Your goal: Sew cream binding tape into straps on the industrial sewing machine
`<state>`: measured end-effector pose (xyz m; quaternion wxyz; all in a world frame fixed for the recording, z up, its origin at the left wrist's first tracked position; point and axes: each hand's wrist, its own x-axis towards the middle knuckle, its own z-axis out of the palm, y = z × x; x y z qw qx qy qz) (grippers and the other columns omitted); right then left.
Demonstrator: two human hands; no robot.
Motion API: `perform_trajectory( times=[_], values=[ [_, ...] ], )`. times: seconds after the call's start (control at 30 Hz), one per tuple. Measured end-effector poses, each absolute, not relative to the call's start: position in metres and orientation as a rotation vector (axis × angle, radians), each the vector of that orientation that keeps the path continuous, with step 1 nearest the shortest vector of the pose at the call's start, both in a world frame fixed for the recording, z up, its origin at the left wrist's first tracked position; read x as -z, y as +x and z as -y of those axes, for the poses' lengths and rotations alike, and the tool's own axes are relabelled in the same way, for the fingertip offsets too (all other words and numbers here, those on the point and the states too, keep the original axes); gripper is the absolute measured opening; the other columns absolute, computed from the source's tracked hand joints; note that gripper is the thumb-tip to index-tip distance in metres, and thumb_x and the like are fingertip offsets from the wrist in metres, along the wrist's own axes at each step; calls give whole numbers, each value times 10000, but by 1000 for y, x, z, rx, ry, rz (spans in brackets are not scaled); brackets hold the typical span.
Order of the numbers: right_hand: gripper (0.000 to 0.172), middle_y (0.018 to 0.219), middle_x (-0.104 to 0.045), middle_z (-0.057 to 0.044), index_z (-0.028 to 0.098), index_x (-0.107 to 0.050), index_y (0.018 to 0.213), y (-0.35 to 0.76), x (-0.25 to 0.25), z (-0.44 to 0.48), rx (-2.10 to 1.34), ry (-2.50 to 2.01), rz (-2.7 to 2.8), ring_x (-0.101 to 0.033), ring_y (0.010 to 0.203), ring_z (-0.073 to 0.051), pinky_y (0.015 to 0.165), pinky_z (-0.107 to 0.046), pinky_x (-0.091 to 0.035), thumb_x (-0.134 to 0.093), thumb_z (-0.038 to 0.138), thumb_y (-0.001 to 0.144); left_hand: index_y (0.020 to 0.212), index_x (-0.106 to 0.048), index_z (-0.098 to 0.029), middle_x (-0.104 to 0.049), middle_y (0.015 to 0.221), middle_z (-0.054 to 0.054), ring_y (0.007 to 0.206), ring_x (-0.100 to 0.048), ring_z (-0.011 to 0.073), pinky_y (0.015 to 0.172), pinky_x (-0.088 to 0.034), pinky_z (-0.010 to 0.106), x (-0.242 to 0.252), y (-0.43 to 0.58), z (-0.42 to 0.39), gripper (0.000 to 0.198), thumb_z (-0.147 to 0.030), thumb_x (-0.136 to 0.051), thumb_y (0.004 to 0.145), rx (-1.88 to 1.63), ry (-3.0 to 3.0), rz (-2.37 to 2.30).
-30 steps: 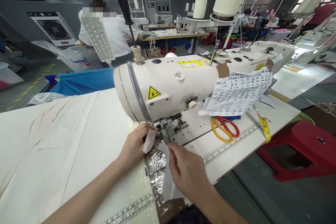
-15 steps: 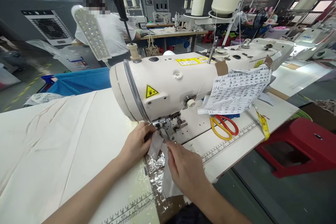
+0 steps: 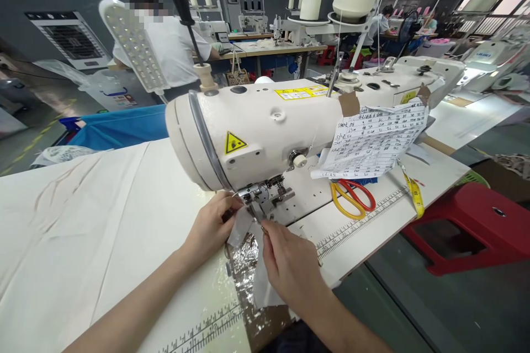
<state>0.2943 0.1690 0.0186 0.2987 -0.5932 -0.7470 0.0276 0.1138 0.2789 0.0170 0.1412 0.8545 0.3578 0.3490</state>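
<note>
Both hands are close to the needle area of a white sewing machine. My left hand is at its left side, thumb and fingers pinched on a small white fabric piece. On the near side, my right hand is closed, its fingertips beside the presser foot. A white fabric strip runs from under those fingers and hangs toward the table's front edge. Something small and metallic shows at the right fingertips; its kind is unclear. The fingers partly hide the fabric by the needle.
Scissors with red and yellow handles, a yellow tape measure and handwritten paper sheets are on the right. Shiny clear film covers the front edge. A red stool stands right; a person sits beyond the machine.
The view has shifted slightly. Both hands stay by the needle area with nearly the same grip; the small fabric piece at my left fingers has tilted a little.
</note>
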Motion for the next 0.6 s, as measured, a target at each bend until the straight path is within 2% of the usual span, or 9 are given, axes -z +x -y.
perform_trajectory(
  times=[0.13,0.27,0.33,0.43,0.53,0.6],
  values=[
    [292,910,-759,-79,108,-606,1226,292,-17,-170,-2,-1596,1994,-725,703,-217,530,-304,-459,-477,108,964,914,-632,-169,-691,918,65,844,-643,172,725,-564,277,-18,114,-280,146,-150,-497,968,-1085,2758,-805],
    [276,901,-761,-101,92,-595,1211,295,-19,-160,47,-1588,1987,-734,717,-218,559,-286,-472,-467,114,967,969,-648,-128,-681,981,109,890,-634,191,749,-582,298,-25,112,-273,193,-131,-456,991,-960,2910,-729],
    [236,832,-744,-66,135,-593,1140,302,-20,-145,-43,-1549,1944,-716,667,-207,535,-278,-453,-448,119,955,1014,-661,-118,-667,1026,124,911,-630,199,761,-592,312,-28,111,-267,216,-127,-447,994,-881,2946,-739],
    [169,687,-665,8,204,-552,1019,317,-17,-114,-351,-1469,1893,-643,537,-162,480,-243,-413,-419,139,938,1098,-669,-115,-652,1092,139,956,-612,233,785,-607,363,-27,111,-256,262,-122,-430,991,-749,3012,-838],
    [203,589,-576,67,234,-544,1037,332,-12,-81,-613,-1479,1920,-508,387,-114,408,-203,-359,-397,144,932,1161,-666,-96,-643,1145,157,1023,-590,274,816,-612,412,-23,116,-245,332,-71,-399,966,-652,3051,-1016],
    [260,587,-568,69,251,-556,1061,339,-10,-65,-617,-1526,1951,-511,397,-114,416,-190,-371,-389,120,910,1178,-665,-77,-646,1166,172,1058,-580,293,827,-611,431,-20,121,-239,365,-42,-383,947,-609,3068,-1117]
  ],
)
